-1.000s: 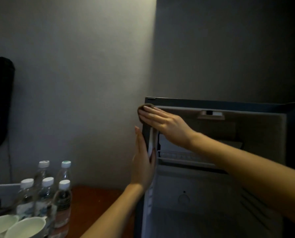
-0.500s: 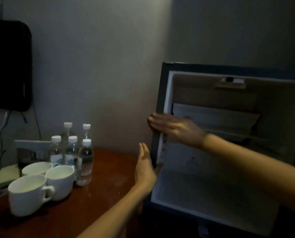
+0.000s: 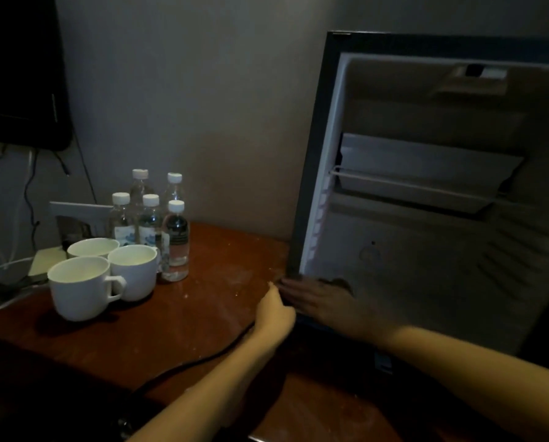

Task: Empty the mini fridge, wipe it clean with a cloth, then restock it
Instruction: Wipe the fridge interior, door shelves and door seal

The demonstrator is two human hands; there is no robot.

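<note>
The mini fridge [image 3: 311,161] stands open on the wooden table [image 3: 203,314], its inside empty apart from a wire shelf [image 3: 420,186]. My right hand [image 3: 324,303] presses a dark cloth [image 3: 339,282] against the fridge's lower left front corner; the cloth shows only as a dark edge above my fingers. Just outside that corner, my left hand [image 3: 274,311] rests against the fridge's outer left side and holds nothing. Several water bottles [image 3: 151,218] with white caps stand in a group on the table to the left.
Three white cups [image 3: 81,285] sit in front of the bottles. A black cable [image 3: 203,357] runs across the table toward the fridge. A dark screen [image 3: 17,68] hangs on the wall at the upper left, with wires below it.
My right hand has slid the cloth down the fridge's left front edge from the top corner to the bottom corner. My left hand dropped along the outer side too, and the view tilted down.
</note>
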